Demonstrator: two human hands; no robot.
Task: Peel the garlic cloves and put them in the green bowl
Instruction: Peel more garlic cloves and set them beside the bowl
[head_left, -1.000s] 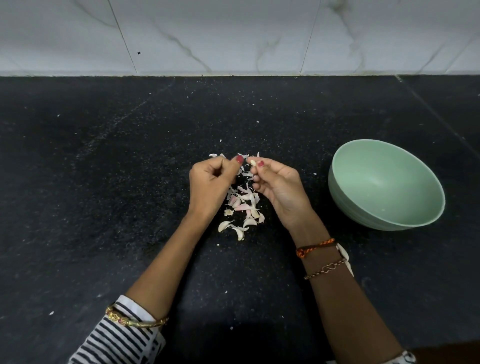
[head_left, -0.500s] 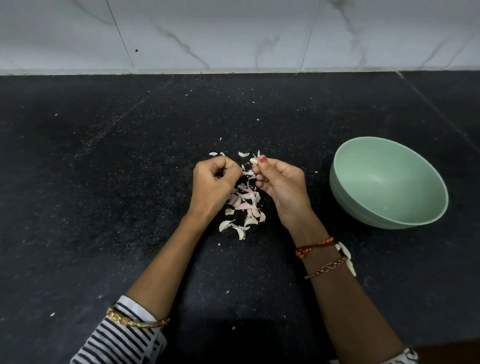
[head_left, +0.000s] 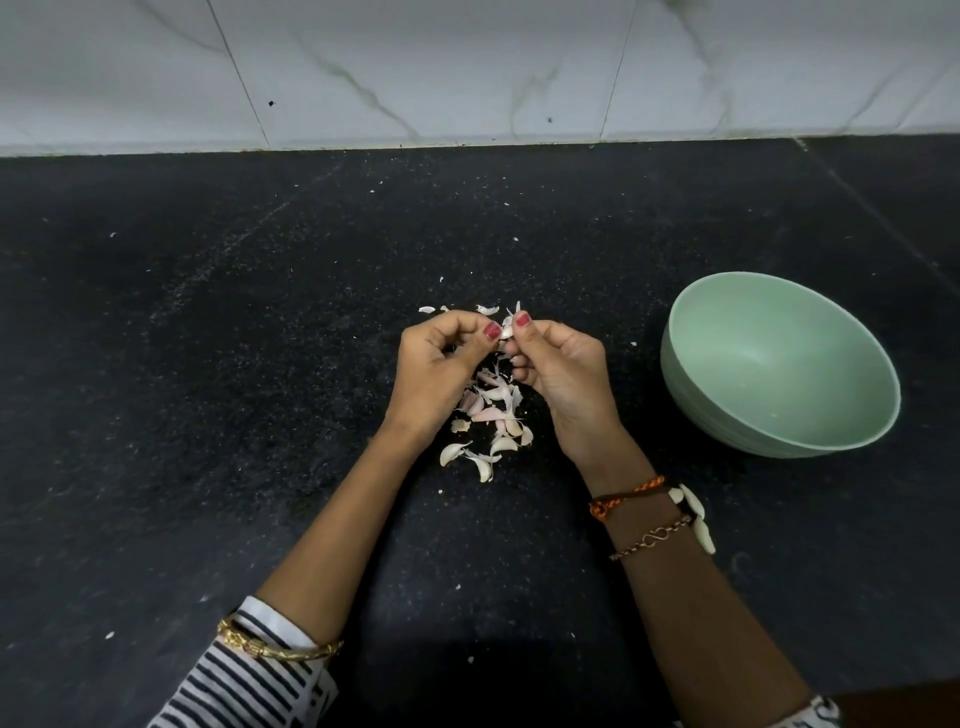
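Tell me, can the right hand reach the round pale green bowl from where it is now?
Probably yes. The round pale green bowl stands open on the right hand's side, with only bare black counter between them. That hand pinches a garlic clove together with the left hand.

Only a sliver of the garlic clove (head_left: 505, 332) shows between the two thumbs; whether it is peeled cannot be told. The curled fingers of the left hand (head_left: 441, 366) and right hand (head_left: 563, 371) hide their own palms, and the hands cover the far part of the pile of cloves and skins (head_left: 491, 415). Within the pile, cloves and loose skins cannot be reliably distinguished. The striped sleeve (head_left: 244, 680) is cut off by the lower edge. The surface (head_left: 208, 364) runs out of frame on three sides.
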